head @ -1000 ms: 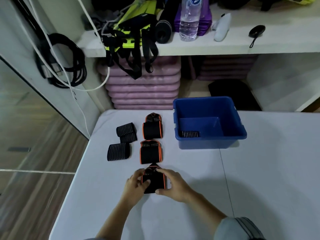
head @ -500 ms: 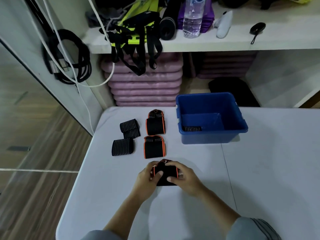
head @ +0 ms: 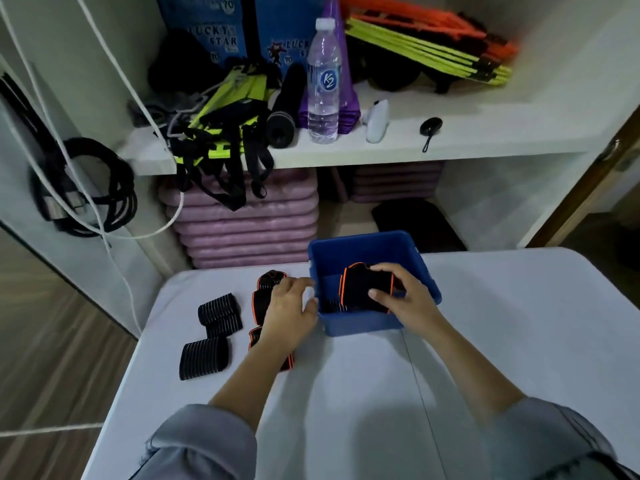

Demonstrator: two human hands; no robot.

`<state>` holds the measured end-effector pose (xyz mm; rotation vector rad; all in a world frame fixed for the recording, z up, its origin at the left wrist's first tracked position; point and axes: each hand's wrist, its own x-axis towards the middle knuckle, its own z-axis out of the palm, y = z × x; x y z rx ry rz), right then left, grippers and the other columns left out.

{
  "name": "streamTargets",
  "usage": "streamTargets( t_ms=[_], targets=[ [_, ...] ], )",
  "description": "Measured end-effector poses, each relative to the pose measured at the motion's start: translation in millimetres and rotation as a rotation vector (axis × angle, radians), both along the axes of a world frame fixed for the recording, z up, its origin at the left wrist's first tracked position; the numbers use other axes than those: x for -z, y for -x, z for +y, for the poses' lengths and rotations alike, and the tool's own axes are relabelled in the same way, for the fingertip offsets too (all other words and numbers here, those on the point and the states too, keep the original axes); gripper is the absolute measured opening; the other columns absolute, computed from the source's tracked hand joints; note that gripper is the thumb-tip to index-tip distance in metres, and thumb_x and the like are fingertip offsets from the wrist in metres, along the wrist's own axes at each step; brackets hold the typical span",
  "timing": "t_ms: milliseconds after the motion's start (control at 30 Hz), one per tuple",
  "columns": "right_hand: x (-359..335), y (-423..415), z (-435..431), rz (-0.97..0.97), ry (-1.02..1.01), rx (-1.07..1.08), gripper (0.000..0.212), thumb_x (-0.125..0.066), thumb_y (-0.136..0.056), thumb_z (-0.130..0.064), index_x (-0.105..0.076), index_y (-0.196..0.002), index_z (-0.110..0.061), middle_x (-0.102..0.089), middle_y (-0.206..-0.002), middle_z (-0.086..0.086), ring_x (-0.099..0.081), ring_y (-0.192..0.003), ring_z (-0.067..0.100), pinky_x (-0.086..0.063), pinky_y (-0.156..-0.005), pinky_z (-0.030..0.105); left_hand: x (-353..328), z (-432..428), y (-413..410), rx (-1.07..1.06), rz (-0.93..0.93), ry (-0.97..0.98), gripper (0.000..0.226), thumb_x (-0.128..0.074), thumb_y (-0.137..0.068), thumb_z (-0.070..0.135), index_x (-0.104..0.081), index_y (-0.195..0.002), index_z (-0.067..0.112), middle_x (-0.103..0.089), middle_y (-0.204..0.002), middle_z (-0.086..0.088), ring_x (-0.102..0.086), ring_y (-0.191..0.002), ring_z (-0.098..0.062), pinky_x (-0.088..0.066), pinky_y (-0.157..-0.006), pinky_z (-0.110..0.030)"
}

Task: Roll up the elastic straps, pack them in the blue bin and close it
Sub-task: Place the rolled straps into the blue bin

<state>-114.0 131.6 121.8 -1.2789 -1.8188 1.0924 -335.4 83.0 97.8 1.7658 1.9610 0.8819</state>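
The right hand holds a black elastic strap with orange edging inside the mouth of the blue plastic bin. Its fingers are curled over the top of the strap and the thumb is pressed to the near face. The bin stands at the far edge of the white bench, near the middle.

The left hand sits just beside the bin's left wall, fingers loosely bent and holding nothing. Whether it touches the rim is hard to tell.

To do this step well, the strap should go down flat onto the bin floor beside the dark ribbed piece already lying there. The pinch should be kept until the strap rests, so it cannot spring open. The left hand could steady the bin wall while this is done.

On the bench, left of the bin, wait two more orange-edged black straps. The nearer one is mostly covered by the left forearm. Nearer the left edge lie three black ribbed rolls with pale stripes.

Much of the bin floor is hidden behind the held strap and the right hand, so what is packed so far cannot be counted. No lid for the bin is in view. How tightly the held strap is rolled is also unclear, since the fingers cover part of it.
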Motion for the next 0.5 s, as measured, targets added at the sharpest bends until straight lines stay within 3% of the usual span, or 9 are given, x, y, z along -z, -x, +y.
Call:
streamTargets(
  t_ms=[167,333,500],
  targets=[
    [14,-1,50,-0.053,0.003,0.025,0.035,-0.068,-0.083,-0.017,-0.056,-0.115,-0.025,-0.059,-0.113,-0.009,-0.055,-0.097,0.01,-0.038,-0.076,0.002,5,47,0,0.04,0.126,0.161,0.045,-0.049,-0.093,0.02,-0.04,-0.137,0.013,-0.039,-0.134,-0.012,-0.036,-0.124,-0.03,-0.033,-0.104,-0.039],
    [44,11,97,-0.139,0.103,-0.008,0.035,-0.067,-0.084,-0.016,-0.056,-0.117,-0.022,-0.057,-0.11,-0.003,-0.054,-0.094,0.016,-0.041,-0.08,0.022,25,80,5,0.065,0.137,0.214,0.05,-0.045,-0.095,0.022,-0.031,-0.141,0.009,-0.035,-0.14,-0.011,-0.038,-0.124,-0.032,-0.036,-0.105,-0.041],
    [80,37,132,-0.194,0.2,-0.093,0.033,-0.067,-0.084,-0.015,-0.055,-0.114,-0.024,-0.056,-0.109,-0.003,-0.056,-0.101,0.019,-0.041,-0.082,0.023,43,98,14,0.103,0.093,0.164,0.053,-0.048,-0.094,0.023,-0.03,-0.143,0.012,-0.035,-0.141,-0.006,-0.041,-0.125,-0.027,-0.038,-0.104,-0.038]
  ],
)
